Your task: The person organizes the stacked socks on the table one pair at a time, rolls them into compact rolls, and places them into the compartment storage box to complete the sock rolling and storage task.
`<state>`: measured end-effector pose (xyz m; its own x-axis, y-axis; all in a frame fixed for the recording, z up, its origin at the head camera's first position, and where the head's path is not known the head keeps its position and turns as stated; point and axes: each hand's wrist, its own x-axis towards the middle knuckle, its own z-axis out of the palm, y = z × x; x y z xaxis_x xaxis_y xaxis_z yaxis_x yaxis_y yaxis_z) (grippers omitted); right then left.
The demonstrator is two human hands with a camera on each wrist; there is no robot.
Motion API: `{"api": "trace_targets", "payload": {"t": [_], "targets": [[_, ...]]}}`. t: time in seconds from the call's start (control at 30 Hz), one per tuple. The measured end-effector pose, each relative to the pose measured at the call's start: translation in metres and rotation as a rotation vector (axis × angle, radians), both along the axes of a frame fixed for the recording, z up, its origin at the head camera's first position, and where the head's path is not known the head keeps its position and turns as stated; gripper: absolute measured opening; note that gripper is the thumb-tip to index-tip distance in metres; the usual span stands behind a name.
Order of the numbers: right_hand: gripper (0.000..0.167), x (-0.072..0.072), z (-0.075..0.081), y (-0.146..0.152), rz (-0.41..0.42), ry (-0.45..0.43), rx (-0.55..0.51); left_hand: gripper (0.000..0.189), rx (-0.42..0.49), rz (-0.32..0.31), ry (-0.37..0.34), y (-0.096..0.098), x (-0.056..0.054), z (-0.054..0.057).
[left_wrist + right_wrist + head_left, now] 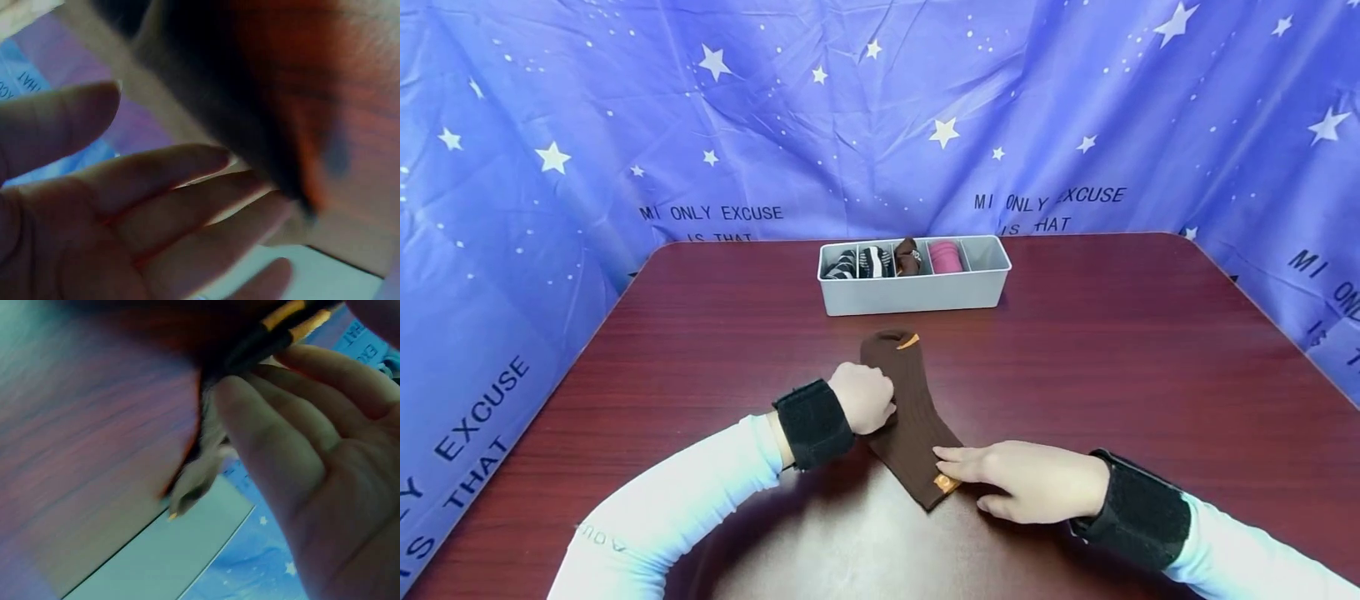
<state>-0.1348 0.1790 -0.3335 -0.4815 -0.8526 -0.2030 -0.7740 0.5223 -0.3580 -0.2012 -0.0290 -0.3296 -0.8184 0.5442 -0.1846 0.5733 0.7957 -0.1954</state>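
A pair of brown socks (pixel 917 417) lies one on top of the other on the table, toes toward the box and cuffs toward the near side. Orange marks show at the toe and cuff. My left hand (pixel 862 398) rests on the left edge of the socks; in the left wrist view its fingers (pixel 187 212) reach out fairly straight against the dark fabric, thumb apart. At the cuff, beside the orange label (pixel 947 482), my right hand (pixel 1030 479) touches the socks with extended fingers. Two layered orange labels (pixel 306 326) show near those fingers in the right wrist view.
Beyond the socks stands a grey divided box (pixel 917 293). Its compartments hold striped socks (pixel 875 262), a brown bundle (pixel 907 258) and a pink roll (pixel 945 257); the rightmost one shows its bare inside. A blue star-printed curtain (pixel 880 125) hangs around the reddish-brown table (pixel 1112 350).
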Motion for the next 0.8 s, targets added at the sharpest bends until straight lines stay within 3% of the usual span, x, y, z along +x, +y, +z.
{"api": "trace_targets", "payload": {"t": [0.1, 0.23, 0.33, 0.43, 0.5, 0.67, 0.73, 0.8], "targets": [[0.052, 0.005, 0.001, -0.003, 0.026, 0.032, 0.001, 0.036, -0.055, 0.024, -0.070, 0.003, -0.002, -0.002], [0.053, 0.008, -0.001, -0.005, 0.031, 0.072, -0.003, 0.041, -0.039, 0.023, -0.113, 0.008, -0.011, -0.005], [0.051, 0.009, -0.003, -0.004, 0.027, 0.066, -0.027, 0.040, -0.017, 0.027, -0.121, 0.008, -0.012, -0.004], [0.044, 0.007, -0.003, -0.004, 0.026, 0.080, -0.111, 0.039, 0.061, -0.011, -0.088, 0.001, -0.004, 0.001], [0.038, 0.006, -0.001, -0.003, 0.015, 0.126, -0.203, 0.037, 0.181, -0.110, 0.009, -0.006, 0.005, 0.007], [0.029, 0.001, 0.012, 0.004, -0.029, 0.219, -0.424, 0.026, 0.550, -0.442, 0.249, -0.028, 0.039, 0.016], [0.029, -0.003, 0.015, 0.007, -0.032, 0.192, -0.451, 0.023, 0.611, -0.531, 0.262, -0.033, 0.050, 0.014], [0.027, -0.007, 0.013, 0.008, -0.030, 0.149, -0.426, 0.021, 0.596, -0.583, 0.265, -0.034, 0.057, 0.009]]}}
